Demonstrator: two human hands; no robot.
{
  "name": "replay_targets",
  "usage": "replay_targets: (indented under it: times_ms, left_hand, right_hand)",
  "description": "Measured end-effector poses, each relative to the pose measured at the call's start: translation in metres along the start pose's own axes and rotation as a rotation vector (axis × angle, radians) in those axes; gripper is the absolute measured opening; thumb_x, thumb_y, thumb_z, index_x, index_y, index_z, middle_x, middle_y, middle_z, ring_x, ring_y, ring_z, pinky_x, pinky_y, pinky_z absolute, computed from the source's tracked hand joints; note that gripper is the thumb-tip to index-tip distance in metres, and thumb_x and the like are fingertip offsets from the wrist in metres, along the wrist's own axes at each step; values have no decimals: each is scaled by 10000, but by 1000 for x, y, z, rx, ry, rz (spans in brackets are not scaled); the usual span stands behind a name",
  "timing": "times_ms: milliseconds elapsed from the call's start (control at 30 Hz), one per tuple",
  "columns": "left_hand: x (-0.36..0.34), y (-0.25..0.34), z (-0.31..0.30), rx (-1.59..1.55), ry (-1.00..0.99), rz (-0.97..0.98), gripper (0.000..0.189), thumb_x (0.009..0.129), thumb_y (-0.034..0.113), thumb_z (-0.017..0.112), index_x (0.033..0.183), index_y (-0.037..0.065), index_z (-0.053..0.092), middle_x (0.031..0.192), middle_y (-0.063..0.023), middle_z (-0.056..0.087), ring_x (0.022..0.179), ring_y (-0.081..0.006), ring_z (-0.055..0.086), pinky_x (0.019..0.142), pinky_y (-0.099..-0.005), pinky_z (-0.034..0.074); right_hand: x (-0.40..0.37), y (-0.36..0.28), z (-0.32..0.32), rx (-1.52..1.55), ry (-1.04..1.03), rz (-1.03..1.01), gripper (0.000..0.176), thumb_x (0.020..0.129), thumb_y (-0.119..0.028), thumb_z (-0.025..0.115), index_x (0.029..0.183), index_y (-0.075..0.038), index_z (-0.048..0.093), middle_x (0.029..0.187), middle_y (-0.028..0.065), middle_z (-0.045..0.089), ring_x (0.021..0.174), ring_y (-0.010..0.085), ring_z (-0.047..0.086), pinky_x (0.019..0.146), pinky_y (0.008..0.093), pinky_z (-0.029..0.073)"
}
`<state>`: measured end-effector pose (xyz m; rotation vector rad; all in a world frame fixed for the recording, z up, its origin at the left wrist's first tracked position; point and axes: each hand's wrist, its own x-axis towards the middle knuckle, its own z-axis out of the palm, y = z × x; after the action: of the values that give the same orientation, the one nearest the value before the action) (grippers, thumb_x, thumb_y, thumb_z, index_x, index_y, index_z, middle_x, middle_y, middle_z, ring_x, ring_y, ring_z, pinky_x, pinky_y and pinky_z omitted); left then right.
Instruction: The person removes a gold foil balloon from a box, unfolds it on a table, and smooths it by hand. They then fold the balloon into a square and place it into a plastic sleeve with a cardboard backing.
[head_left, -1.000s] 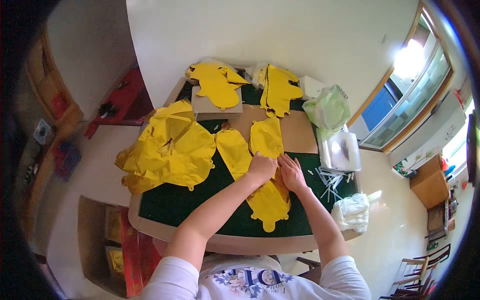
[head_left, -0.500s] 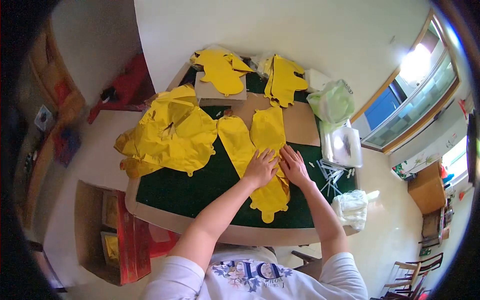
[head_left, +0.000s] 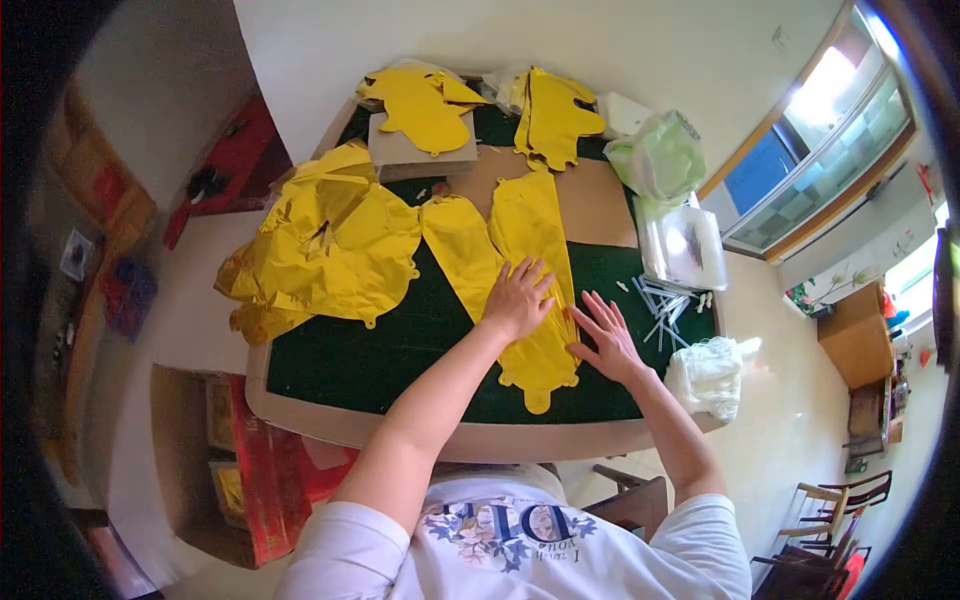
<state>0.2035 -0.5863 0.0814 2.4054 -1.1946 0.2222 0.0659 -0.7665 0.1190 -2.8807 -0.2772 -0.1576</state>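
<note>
Yellow foil (head_left: 532, 222) lies beneath the left hand (head_left: 516, 303), fingers spread; the right hand (head_left: 611, 348), fingers fanned, borders it.

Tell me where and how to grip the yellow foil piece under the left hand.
Probably best: pinch the yellow foil piece by its rounded end tab, coming from the near table edge. The piece lies fairly flat, and that tab juts toward the person over the green surface, clear of the left hand.
</note>
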Motion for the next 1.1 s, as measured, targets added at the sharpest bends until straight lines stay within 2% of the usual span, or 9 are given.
replay_targets:
  times_ms: [233, 367, 433, 533, 633, 767, 967, 1033, 1100]
  left_hand:
    - [1, -3, 7, 16, 12, 4, 465, 919, 364, 495, 1317, 125, 514, 1417, -116, 429, 1344, -284, 349, 1099, -509, 260]
    - [0, -2, 7, 2, -9, -1, 477, 916, 367, 495, 1322, 118, 508, 1419, -126, 425, 1345, -290, 346, 1100, -510, 257]
    - [1, 0, 2, 1, -22, -6, 481, 914, 368, 497, 1321, 113, 506, 1422, -131, 420, 1346, -294, 344, 1100, -512, 254]
    - [2, -1, 2, -10, -21, 3, 482, 910, 372, 501, 1310, 104, 512, 1421, -135, 421, 1346, -302, 341, 1101, -513, 253]
    - [2, -6, 5, -24, -2, -5, 474, 904, 373, 512, 1290, 97, 526, 1420, -134, 421, 1350, -304, 335, 1098, -521, 253]
    - [5, -16, -4, -315, 215, -57, 420, 841, 210, 624, 1220, 43, 554, 1279, -194, 526, 1231, -356, 455, 1045, -466, 339]
    - [-16, -90, -9, -612, 794, -800, 337, 822, 112, 614, 1131, -16, 570, 1124, -189, 595, 1108, -324, 525, 963, -407, 392]
    - [-19, -118, -1, -870, 757, -802, 217, 825, 97, 606, 1020, 5, 580, 932, -112, 611, 818, -224, 568, 687, -327, 437]
    - [-13, -118, -19, -1047, 654, -922, 136, 820, 95, 611, 935, 28, 583, 788, -56, 601, 609, -155, 558, 494, -274, 415]
  right_hand:
    - [-33, -9, -3, 47, -64, 5, 638, 847, -421, 633, 1403, -186, 427, 1496, 156, 302, 1399, 331, 251, 1125, 526, 188]
    - [14, -12, -7, 272, 222, 96, 470, 918, -191, 530, 1367, -81, 447, 1448, 161, 382, 1364, 323, 326, 1111, 490, 243]
    - [43, -14, 7, 200, 318, 110, 420, 889, -74, 480, 1308, -52, 495, 1393, 153, 455, 1340, 288, 372, 1096, 488, 273]
    - [63, -8, 37, 86, 214, 181, 410, 885, -73, 471, 1293, -65, 510, 1370, 121, 488, 1325, 267, 397, 1096, 479, 277]
    - [66, -9, 45, 98, 277, 170, 408, 874, -92, 494, 1280, -69, 526, 1365, 112, 494, 1326, 258, 398, 1100, 478, 271]
    - [60, -11, 38, 51, 272, 143, 412, 872, -96, 499, 1282, -70, 522, 1360, 118, 497, 1319, 264, 405, 1103, 478, 268]
    - [60, -15, 38, 45, 286, 143, 389, 875, -104, 498, 1260, -61, 525, 1354, 123, 498, 1302, 278, 417, 1086, 487, 294]
    - [59, -13, 39, 47, 268, 145, 400, 876, -99, 483, 1273, -62, 518, 1361, 118, 494, 1317, 272, 400, 1099, 483, 277]
    - [59, -13, 38, 57, 264, 156, 407, 876, -97, 475, 1279, -62, 515, 1364, 116, 491, 1325, 268, 392, 1106, 480, 266]
